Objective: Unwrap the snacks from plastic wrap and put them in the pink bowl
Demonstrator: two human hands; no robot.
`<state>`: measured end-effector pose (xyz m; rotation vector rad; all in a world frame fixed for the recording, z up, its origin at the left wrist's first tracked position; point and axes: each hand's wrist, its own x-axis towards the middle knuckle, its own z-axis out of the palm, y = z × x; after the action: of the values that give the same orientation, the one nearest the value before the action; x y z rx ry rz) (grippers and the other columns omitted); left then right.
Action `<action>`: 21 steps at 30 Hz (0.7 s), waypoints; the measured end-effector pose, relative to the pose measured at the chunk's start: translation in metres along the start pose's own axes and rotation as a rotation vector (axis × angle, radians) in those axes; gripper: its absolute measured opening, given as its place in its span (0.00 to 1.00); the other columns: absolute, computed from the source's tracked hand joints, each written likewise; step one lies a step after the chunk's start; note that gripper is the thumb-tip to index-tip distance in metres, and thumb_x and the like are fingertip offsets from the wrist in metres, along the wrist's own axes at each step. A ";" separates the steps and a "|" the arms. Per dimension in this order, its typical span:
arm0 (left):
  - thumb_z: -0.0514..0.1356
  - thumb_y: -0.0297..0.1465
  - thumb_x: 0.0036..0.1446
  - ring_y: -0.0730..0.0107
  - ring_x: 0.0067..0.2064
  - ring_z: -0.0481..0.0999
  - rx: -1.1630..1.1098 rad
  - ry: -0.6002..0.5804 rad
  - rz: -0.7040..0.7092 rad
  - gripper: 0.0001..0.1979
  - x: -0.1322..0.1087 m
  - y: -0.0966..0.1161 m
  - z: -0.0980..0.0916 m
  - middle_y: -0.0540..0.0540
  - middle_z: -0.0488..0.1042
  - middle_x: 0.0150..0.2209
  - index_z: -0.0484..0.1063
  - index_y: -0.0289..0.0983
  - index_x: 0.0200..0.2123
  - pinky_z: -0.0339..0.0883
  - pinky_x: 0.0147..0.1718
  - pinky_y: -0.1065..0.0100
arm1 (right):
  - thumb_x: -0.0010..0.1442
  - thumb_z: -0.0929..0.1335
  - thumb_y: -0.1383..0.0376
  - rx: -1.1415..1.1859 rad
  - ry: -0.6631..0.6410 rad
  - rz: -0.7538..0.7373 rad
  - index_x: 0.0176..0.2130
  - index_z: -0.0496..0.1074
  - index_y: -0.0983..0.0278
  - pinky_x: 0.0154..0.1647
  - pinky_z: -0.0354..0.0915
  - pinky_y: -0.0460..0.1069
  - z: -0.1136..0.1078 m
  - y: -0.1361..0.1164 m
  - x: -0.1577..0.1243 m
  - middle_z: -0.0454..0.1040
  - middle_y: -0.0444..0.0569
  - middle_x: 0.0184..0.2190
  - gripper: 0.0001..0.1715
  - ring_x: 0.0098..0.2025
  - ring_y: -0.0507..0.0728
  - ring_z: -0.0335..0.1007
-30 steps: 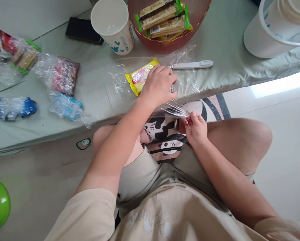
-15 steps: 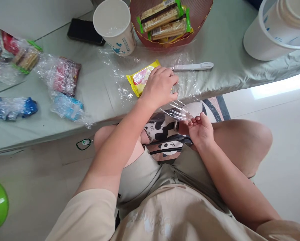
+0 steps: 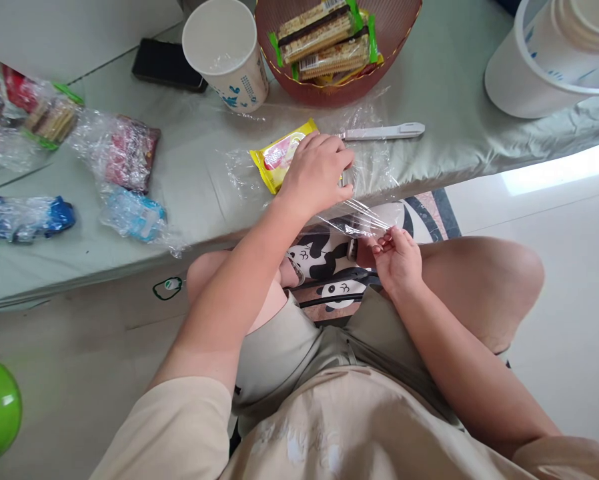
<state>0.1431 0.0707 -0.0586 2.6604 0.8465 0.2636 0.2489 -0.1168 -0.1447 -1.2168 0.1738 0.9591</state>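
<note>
My left hand (image 3: 319, 167) rests on a yellow snack packet (image 3: 274, 158), fingers curled over its right part and hiding it. Under the packet lies a sheet of clear plastic film (image 3: 242, 175), which reaches over the front edge of the table. The fingers of my right hand (image 3: 398, 259) pinch the film's near edge below the tabletop, pulling it into taut creases. A white-handled knife (image 3: 387, 131) lies just beyond my left hand, its near end partly hidden by the fingers.
Behind the packet stand a paper cup (image 3: 227, 60) and a pink bowl (image 3: 319, 93) of wrapped snack bars (image 3: 324, 40). Film-wrapped items (image 3: 129, 153) and a phone (image 3: 169, 65) lie to the left on the table cloth (image 3: 189, 193). White containers (image 3: 509, 80) stand at right.
My right hand has closed its fingers on the film edge, drawing the creases tighter. The film's far left part has shifted inward, while my left hand stays on the packet.
</note>
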 end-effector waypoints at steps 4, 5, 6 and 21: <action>0.66 0.29 0.55 0.47 0.57 0.74 0.001 -0.005 -0.004 0.07 0.000 0.001 -0.001 0.41 0.77 0.47 0.79 0.40 0.39 0.61 0.65 0.49 | 0.52 0.78 0.57 -0.017 -0.018 0.008 0.26 0.64 0.62 0.24 0.62 0.43 0.000 0.002 0.000 0.65 0.38 0.23 0.22 0.25 0.47 0.64; 0.66 0.29 0.55 0.47 0.57 0.74 -0.002 -0.004 -0.006 0.07 0.000 0.000 0.000 0.41 0.77 0.48 0.79 0.40 0.39 0.60 0.65 0.49 | 0.53 0.77 0.56 -0.019 -0.023 0.016 0.26 0.64 0.61 0.25 0.63 0.43 0.000 0.002 0.000 0.65 0.38 0.22 0.21 0.26 0.47 0.65; 0.66 0.29 0.55 0.47 0.57 0.74 -0.005 -0.003 -0.007 0.07 0.000 0.000 0.000 0.41 0.77 0.48 0.79 0.41 0.39 0.60 0.65 0.49 | 0.54 0.76 0.55 -0.018 -0.029 0.025 0.26 0.64 0.61 0.25 0.64 0.43 0.001 0.003 0.000 0.66 0.38 0.23 0.21 0.26 0.48 0.66; 0.64 0.30 0.57 0.48 0.57 0.73 0.011 -0.020 -0.003 0.07 0.000 0.002 -0.003 0.41 0.77 0.48 0.79 0.40 0.40 0.60 0.66 0.49 | 0.37 0.84 0.47 -0.134 -0.064 -0.049 0.24 0.67 0.63 0.21 0.57 0.41 -0.001 0.007 -0.008 0.68 0.38 0.21 0.33 0.23 0.45 0.62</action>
<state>0.1432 0.0703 -0.0556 2.6674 0.8479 0.2316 0.2400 -0.1219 -0.1454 -1.3051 0.0288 0.9781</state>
